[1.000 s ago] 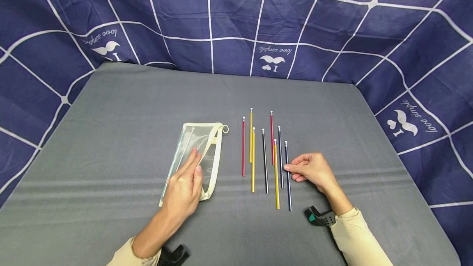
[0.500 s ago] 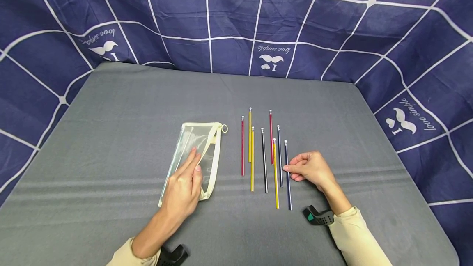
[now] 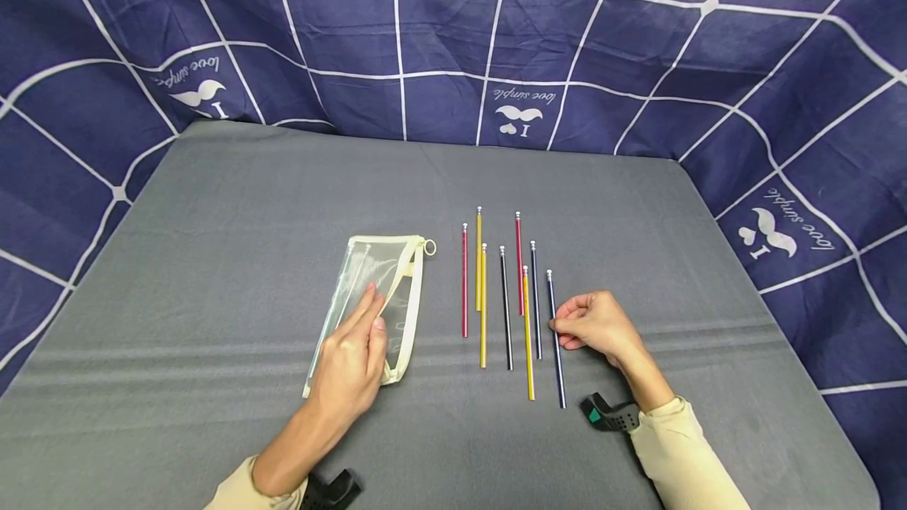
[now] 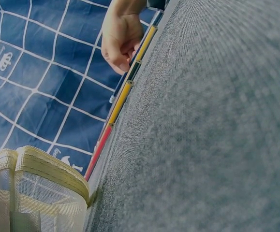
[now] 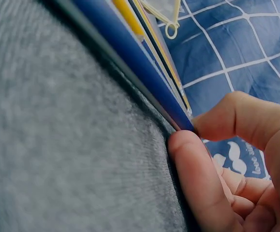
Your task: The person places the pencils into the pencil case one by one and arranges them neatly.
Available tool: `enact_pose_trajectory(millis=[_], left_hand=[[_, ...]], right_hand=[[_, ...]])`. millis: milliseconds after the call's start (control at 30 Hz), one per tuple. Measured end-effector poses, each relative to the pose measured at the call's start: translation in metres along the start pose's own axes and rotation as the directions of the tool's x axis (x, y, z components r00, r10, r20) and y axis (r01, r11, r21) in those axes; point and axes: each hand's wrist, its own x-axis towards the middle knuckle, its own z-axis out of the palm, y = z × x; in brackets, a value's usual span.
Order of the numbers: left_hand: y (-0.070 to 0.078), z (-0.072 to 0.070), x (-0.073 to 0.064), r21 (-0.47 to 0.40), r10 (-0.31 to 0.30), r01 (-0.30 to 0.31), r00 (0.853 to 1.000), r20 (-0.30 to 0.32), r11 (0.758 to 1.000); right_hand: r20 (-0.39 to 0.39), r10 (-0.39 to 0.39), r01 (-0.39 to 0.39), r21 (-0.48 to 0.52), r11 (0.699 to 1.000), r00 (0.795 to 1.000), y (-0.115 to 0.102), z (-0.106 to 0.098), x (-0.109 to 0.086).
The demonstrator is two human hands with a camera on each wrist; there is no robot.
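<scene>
Your right hand (image 3: 598, 323) pinches the rightmost blue pencil (image 3: 560, 370) at the desk (image 3: 248, 211); your left hand (image 3: 356, 356) lies on the pouch (image 3: 368, 266), fingers straight. Slack pinch: pencil may roll. Left hand lifts: pouch may slide.

At the centre of the head view, the pencils (image 3: 506, 309) look smooth and glossy, their end caps (image 3: 549, 275) silvery metal. Left of centre, the zip pouch (image 3: 386, 264) is shiny clear plastic with a woven-looking trim (image 4: 52, 166). The grey tablecloth (image 3: 248, 258) is matt, coarse-woven cloth; the navy curtain (image 3: 446, 30) above, creased fabric.
</scene>
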Motion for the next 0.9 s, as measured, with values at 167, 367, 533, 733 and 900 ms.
enact_pose_trajectory(millis=[167,367,533,733,900], left_hand=[[0.0,0.0,0.0,-0.002,-0.001,0.001,1.0,-0.002,1.0],[0.0,-0.001,-0.001,-0.004,-0.003,0.003,1.0,-0.001,1.0],[0.001,-0.001,-0.001,-0.007,-0.007,0.007,1.0,0.001,1.0],[0.0,-0.002,0.0,-0.006,0.001,-0.001,1.0,-0.004,1.0],[0.0,-0.001,0.001,-0.003,0.007,-0.007,1.0,-0.005,1.0]], right_hand=[[0.019,-0.003,0.002,0.037,0.999,1.0,0.001,-0.002,0.0],[0.063,-0.013,0.004,0.142,0.99,0.998,0.004,-0.008,-0.001],[0.078,-0.027,0.011,0.197,0.98,0.997,0.006,-0.01,0.0],[0.086,-0.04,0.019,0.229,0.973,0.996,0.009,-0.01,0.002],[0.088,-0.07,0.044,0.271,0.962,0.994,0.011,-0.01,0.003]])
